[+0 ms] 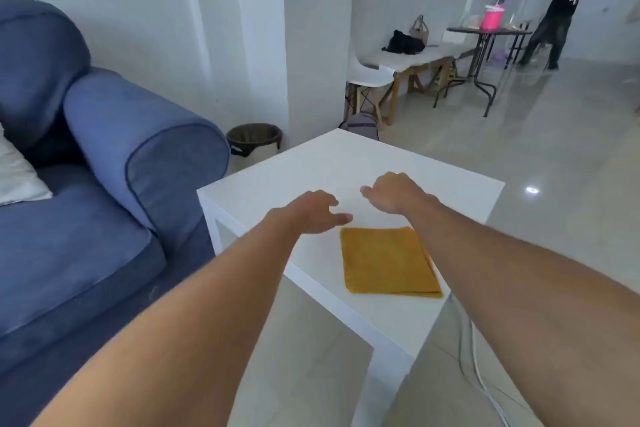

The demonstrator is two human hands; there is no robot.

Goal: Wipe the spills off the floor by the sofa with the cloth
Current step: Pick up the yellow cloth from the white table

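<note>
A folded orange cloth (pixel 388 260) lies flat on the near part of a small white side table (pixel 311 177). Both my arms reach out over the table. My left hand (pixel 311 211) hovers just beyond the cloth's far left corner, fingers loosely apart and empty. My right hand (pixel 394 192) hangs a little farther out above the bare tabletop, fingers curled downward, holding nothing. Neither hand touches the cloth. The blue sofa (pixel 104 166) stands to the left of the table. No spill shows on the pale tiled floor (pixel 318 357) in this view.
A dark wastebasket (pixel 254 139) sits by the wall behind the sofa arm. A white cable (pixel 478 367) runs over the floor right of the table. Far back stand a white chair (pixel 370 78), a bench, a black folding table (pixel 488 35) and a person (pixel 554 17).
</note>
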